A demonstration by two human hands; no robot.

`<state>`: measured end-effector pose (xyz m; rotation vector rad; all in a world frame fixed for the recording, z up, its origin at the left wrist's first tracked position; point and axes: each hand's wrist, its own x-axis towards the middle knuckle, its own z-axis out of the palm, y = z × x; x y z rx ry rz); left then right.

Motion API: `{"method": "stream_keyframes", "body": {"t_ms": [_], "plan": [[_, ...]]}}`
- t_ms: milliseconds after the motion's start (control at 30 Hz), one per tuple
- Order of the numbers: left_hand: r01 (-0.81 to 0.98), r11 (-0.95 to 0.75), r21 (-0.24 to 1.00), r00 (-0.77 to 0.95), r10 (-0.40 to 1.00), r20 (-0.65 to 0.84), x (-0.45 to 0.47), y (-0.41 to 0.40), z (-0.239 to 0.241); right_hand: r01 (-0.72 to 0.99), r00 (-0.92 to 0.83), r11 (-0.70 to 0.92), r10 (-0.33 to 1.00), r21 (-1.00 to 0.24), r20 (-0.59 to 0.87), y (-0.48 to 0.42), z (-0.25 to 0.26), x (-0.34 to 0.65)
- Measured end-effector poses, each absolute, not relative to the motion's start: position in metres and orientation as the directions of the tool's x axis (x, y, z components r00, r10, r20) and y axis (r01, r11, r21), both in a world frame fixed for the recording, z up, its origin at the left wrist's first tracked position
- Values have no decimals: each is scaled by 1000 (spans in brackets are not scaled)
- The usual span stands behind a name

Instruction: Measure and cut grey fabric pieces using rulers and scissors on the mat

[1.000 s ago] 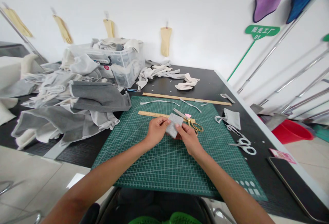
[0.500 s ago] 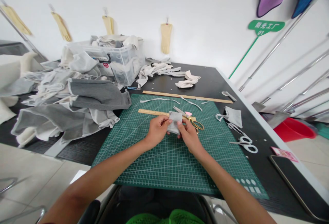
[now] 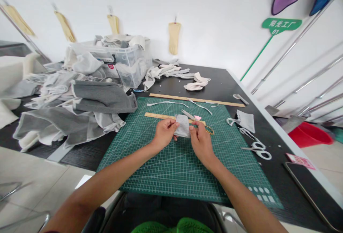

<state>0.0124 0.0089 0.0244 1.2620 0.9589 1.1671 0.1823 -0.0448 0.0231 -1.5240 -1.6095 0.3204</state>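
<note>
Grey fabric piece (image 3: 182, 126) held between both hands above the green cutting mat (image 3: 171, 168): left hand (image 3: 164, 133) and right hand (image 3: 200, 139) fingers pinching its side edges. Long axis runs away from the person.

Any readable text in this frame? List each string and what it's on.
"阳光工厂" with a number below that looks like "01": green sign on the wall, upper right.
Red label on the clear storage bin: too small to read.
Pink card at the table's right edge: blurred, unreadable.
Wooden ruler and green cutting mat markings: too small to read.
</note>
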Motion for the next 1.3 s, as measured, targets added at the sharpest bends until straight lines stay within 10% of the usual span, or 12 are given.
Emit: {"method": "stream_keyframes", "body": {"t_ms": [200,300,1100,1300], "plan": [[-212,139,967,294,953,-73,6,15,31,730,-368,658,605,-183,707,-40,35,196],[-211,265,941,421,893,-157,5,12,34,709,-424,692,573,-137,701,-40,39,195],[55,466,883,572,710,-410,7,6,32,466,-40,509,829,-724,558,-53,32,173],[198,-327,924,339,907,248,-3,6,43,89,140,235,959,-968,245,-46,29,173]]}}
